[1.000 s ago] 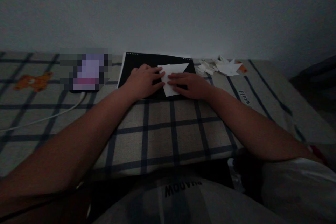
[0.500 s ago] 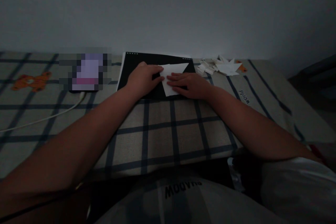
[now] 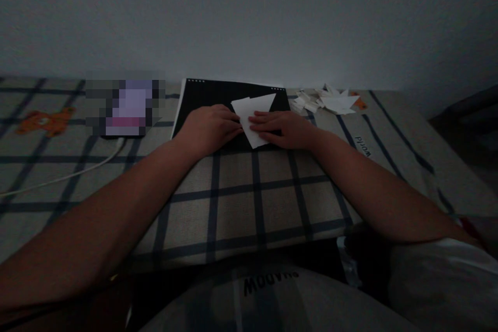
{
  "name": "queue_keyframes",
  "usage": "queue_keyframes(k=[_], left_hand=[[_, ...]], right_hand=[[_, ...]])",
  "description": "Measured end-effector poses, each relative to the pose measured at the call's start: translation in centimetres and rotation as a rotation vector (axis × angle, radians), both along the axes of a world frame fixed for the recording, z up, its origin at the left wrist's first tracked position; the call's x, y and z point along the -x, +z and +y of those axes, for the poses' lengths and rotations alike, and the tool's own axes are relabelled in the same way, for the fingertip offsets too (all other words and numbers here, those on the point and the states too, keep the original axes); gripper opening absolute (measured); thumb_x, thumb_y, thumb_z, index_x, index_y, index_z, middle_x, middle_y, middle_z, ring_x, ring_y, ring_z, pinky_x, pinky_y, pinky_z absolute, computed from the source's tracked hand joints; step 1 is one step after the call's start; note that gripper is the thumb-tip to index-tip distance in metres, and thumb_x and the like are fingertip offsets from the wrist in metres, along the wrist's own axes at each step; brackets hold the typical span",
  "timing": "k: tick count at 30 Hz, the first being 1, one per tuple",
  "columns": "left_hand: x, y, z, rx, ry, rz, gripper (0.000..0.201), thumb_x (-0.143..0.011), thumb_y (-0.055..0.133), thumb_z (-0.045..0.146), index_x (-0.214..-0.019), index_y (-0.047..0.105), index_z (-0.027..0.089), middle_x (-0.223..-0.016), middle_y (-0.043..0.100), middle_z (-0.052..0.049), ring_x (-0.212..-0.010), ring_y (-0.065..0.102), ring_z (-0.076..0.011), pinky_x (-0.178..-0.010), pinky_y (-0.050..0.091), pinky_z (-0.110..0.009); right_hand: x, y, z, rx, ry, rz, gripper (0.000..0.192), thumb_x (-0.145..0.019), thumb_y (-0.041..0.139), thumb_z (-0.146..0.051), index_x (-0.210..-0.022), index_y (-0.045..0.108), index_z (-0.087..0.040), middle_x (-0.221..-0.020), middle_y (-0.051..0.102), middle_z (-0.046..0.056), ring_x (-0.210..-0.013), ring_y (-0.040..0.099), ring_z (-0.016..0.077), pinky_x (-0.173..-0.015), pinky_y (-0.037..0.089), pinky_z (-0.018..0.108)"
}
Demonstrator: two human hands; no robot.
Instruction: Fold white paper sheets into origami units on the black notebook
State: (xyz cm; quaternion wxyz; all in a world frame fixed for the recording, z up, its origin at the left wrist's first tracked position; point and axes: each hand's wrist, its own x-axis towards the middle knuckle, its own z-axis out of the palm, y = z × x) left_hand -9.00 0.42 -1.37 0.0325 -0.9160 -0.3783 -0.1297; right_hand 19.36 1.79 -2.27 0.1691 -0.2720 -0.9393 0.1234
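A folded white paper (image 3: 252,110) lies on a black pad (image 3: 206,94) near the wall, in dim light. My left hand (image 3: 210,128) lies flat on the pad, its fingertips at the paper's left edge. My right hand (image 3: 284,128) rests flat on the paper's right half, its fingers pointing left. The fingertips of both hands nearly meet on the sheet. The lower part of the paper is hidden under my right hand.
The checked cloth (image 3: 241,192) covers the surface. A pile of white paper scraps (image 3: 322,99) lies right of the pad. A phone (image 3: 124,109) with a white cable (image 3: 62,176) sits at the left. An orange figure (image 3: 44,120) is printed on the cloth, far left.
The paper has turned and slid slightly toward me. My left hand has drawn back to the sheet's left edge. My right hand stays on it.
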Motion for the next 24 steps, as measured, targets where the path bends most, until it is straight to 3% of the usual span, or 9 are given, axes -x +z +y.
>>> queue_keyframes(k=[6,11,24], left_hand=[[0.06,0.08,-0.1,-0.022,-0.01,-0.004,0.042,-0.112,0.051,0.041,-0.118,0.09,0.024,-0.124,0.087,-0.008,-0.12,0.079,-0.0324,-0.098,0.062,-0.047],[0.15,0.24,-0.07,0.004,0.055,-0.027,0.042,-0.111,0.051,0.04,-0.121,0.089,0.025,-0.128,0.086,-0.007,-0.121,0.078,-0.0323,-0.098,0.062,-0.046],[-0.07,0.59,0.13,0.089,0.144,-0.038,0.044,-0.109,0.049,0.038,-0.133,0.085,0.033,-0.139,0.083,-0.002,-0.13,0.071,-0.0333,-0.108,0.058,-0.052]], right_hand=[[0.01,0.07,0.07,0.012,0.003,-0.006,0.04,-0.109,0.06,-0.025,-0.145,0.078,-0.02,-0.153,0.072,0.01,-0.152,0.062,0.029,-0.129,0.051,0.048],[0.04,0.16,0.09,0.034,0.004,0.01,0.039,-0.107,0.063,-0.021,-0.142,0.079,-0.026,-0.152,0.073,0.005,-0.151,0.063,0.0277,-0.128,0.052,0.048],[0.23,0.48,0.03,0.062,-0.012,-0.002,0.038,-0.108,0.061,-0.023,-0.14,0.081,-0.027,-0.153,0.073,0.003,-0.152,0.063,0.0269,-0.128,0.051,0.049]])
